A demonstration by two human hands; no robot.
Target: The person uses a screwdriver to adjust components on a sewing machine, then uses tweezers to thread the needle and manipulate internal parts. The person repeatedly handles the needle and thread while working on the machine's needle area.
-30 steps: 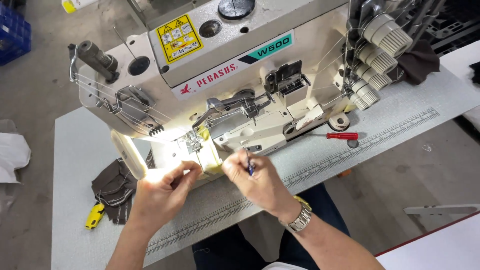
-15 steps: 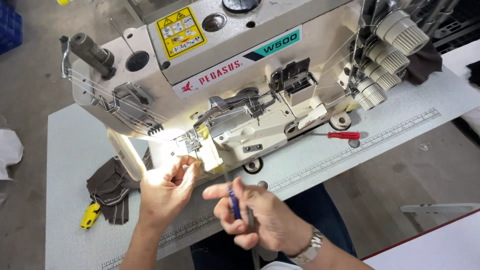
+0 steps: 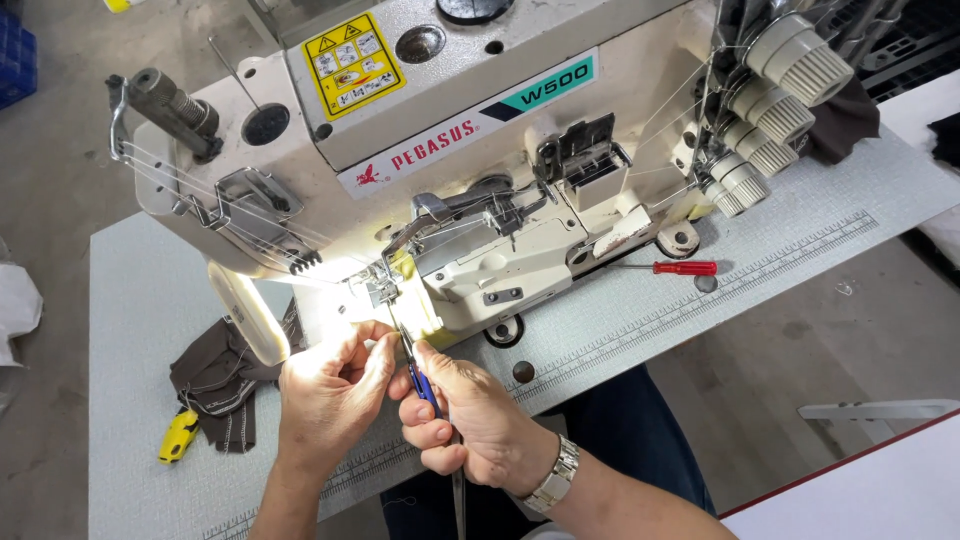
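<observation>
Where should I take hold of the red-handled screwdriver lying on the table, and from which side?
Grip the red-handled screwdriver by its red handle, probably coming down from above on the side away from the sewing machine. It lies flat on the table, handle to the right and thin metal shaft pointing left toward the machine base, so the handle is the thicker part with open table around it.

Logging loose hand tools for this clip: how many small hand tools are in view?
3. A blue-handled tweezers-like tool in the right hand near the needle area; a red-handled screwdriver on the table right of the sewing machine; a yellow tool beside the brown fabric. Others may be hidden.
</observation>
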